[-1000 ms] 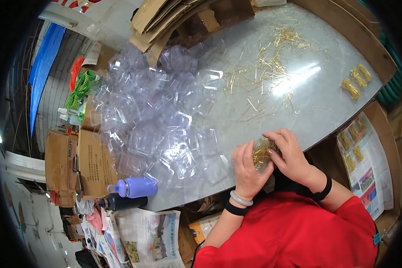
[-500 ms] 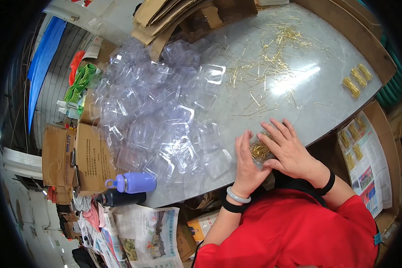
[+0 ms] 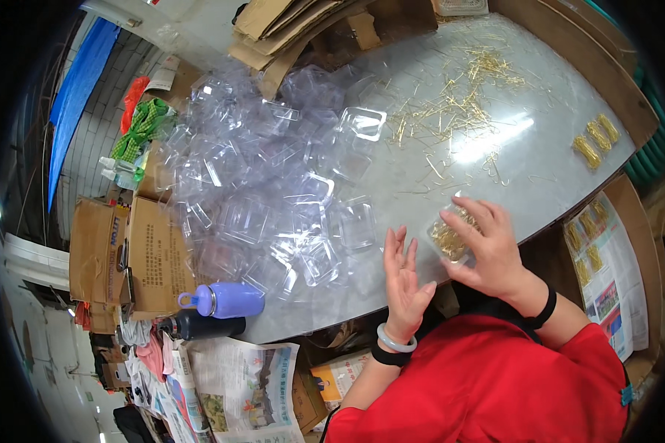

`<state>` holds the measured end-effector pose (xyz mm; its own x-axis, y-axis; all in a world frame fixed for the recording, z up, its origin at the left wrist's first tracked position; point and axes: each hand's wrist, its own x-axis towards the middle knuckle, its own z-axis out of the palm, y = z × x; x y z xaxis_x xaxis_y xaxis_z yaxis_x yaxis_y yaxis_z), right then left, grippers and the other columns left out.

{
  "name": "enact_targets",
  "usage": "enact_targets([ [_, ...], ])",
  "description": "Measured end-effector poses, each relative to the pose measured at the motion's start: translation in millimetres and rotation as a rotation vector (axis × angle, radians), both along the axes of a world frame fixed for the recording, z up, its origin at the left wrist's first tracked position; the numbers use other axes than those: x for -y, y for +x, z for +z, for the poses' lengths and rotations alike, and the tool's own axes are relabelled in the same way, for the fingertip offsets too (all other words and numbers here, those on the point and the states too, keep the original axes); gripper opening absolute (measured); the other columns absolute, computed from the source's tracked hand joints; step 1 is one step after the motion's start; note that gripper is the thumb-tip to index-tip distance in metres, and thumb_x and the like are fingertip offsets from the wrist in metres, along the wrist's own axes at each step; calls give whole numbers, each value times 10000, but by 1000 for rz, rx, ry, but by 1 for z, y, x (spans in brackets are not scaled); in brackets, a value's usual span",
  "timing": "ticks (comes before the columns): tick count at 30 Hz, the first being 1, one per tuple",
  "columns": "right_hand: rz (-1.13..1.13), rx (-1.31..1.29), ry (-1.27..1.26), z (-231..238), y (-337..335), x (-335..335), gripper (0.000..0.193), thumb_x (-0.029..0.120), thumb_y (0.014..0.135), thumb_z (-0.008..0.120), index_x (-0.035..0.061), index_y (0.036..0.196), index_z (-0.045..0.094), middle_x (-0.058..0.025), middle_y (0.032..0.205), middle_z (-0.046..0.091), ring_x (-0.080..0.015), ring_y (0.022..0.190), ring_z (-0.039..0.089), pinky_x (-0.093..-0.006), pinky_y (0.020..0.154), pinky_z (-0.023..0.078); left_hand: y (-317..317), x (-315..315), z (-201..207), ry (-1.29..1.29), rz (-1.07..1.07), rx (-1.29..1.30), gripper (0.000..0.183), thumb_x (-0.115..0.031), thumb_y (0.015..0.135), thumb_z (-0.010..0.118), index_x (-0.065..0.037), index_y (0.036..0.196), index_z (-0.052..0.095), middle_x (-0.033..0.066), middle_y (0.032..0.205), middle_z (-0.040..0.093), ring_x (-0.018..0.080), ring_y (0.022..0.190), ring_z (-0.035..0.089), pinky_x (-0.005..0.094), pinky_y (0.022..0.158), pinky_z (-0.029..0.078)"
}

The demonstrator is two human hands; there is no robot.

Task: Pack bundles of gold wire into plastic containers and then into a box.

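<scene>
My right hand (image 3: 491,255) grips a small transparent plastic box (image 3: 451,236) packed with gold wire hooks, its fingers along the box's far and right sides. To the left of the box, my left hand (image 3: 405,286) is raised with its fingers stretched out, touching nothing. Beyond both hands, loose gold wire hooks (image 3: 488,70) lie scattered over the grey table (image 3: 421,210). Many empty transparent plastic boxes (image 3: 247,218) are heaped to the left. Several gold hook bundles (image 3: 597,139) sit in a row near the table's right edge.
At the left table edge lie a purple bottle (image 3: 233,301) and a black bottle (image 3: 207,325). An open carton (image 3: 639,273) on the right holds newspaper and more hook bundles. Flattened cardboard (image 3: 281,26) stands at the back; a newspaper (image 3: 244,387) hangs below the near edge.
My left hand has let go of the box and moved apart from it, its fingers now straight. The box stays in my right hand, a little farther right.
</scene>
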<state>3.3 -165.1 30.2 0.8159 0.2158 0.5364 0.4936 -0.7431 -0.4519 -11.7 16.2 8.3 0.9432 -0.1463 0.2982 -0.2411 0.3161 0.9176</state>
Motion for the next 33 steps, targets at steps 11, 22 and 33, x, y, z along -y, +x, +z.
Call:
enact_targets([
  [11,-88,4,-165,-6,3,3,581,344,759,757,128,1280,616,-120,1381,514,-337,1183,479,-473,1011,355,-9,2,5,781,188,244,637,-112,955,575,88,1496,306,294,1497,357,440,1397,369,470,1150,324],
  [22,175,-281,190,-7,22,37,789,258,737,814,87,1431,479,-172,1414,476,-371,1186,517,-450,1019,416,30,10,4,1003,144,368,686,-250,966,645,81,1483,338,309,1484,376,453,1405,361,482,1145,325],
  [33,46,-144,641,-37,21,43,312,93,873,705,47,1175,646,-149,1049,654,-301,833,638,-366,749,524,31,16,-4,1060,212,356,498,-200,940,675,17,1348,490,244,1413,457,415,1305,457,450,1084,393],
])
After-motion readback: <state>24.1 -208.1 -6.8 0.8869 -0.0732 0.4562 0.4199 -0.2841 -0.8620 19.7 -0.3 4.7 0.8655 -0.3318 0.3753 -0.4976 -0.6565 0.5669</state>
